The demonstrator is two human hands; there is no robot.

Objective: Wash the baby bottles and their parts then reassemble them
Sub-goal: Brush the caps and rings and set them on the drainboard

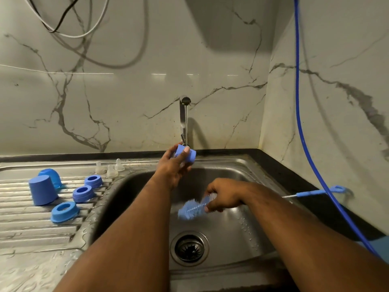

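Head cam: my left hand (174, 167) is gripping a blue plastic cup-shaped bottle cap (186, 154), thumb and fingers curled round it. I'm holding it on its side right under the chrome tap (183, 121) at the back of the stainless steel sink (242, 218), and a thin stream of water is landing on it.

My right hand (226, 198) is gripping the handle of a blue bristle bottle brush (193, 208) lower down over the basin. The bristles are pointing left and are blurred, well apart from the cap.

Sitting on the ribbed steel drainboard (25, 224) at left:
- a second blue cap (43, 192), mouth down, with another just behind it
- three blue screw rings (83, 193) in a loose diagonal row
- three clear silicone teats (111, 171), upright near the sink's back-left corner

A thin blue-handled small brush (311, 193) is lying on the black counter (294, 182) at right, with a blue hose (299, 102) crossing over it.
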